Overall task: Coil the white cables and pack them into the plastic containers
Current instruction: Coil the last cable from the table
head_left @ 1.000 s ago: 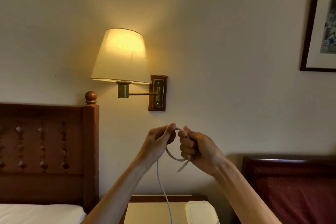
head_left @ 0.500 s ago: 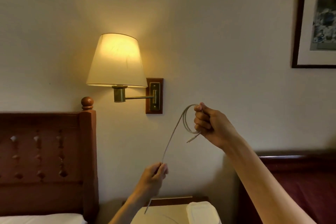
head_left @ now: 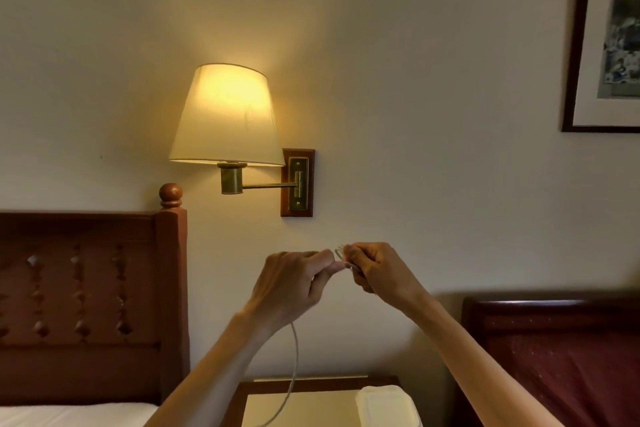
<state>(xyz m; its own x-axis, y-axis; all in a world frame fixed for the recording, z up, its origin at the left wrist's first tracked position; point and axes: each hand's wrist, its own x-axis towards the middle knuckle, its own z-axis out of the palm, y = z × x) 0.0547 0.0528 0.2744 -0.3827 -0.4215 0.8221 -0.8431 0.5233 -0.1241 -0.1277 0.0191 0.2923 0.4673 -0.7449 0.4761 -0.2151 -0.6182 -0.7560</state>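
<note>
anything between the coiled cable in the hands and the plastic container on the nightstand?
Nothing visible. Both the left hand and right hand hold the white cable up in front of the wall; its tail hangs free to the nightstand. The plastic container sits below, lid apparently on.

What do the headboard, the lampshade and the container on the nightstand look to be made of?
Headboard: reddish-brown wood, glossy, with a turned knob and carved cut-outs. Lampshade: likely cream fabric or paper, glowing through. Container: probably matte whitish plastic, with a moulded lid rim.

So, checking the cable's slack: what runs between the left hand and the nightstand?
In the head view, only the white cable hangs from the left hand to the nightstand.
</note>
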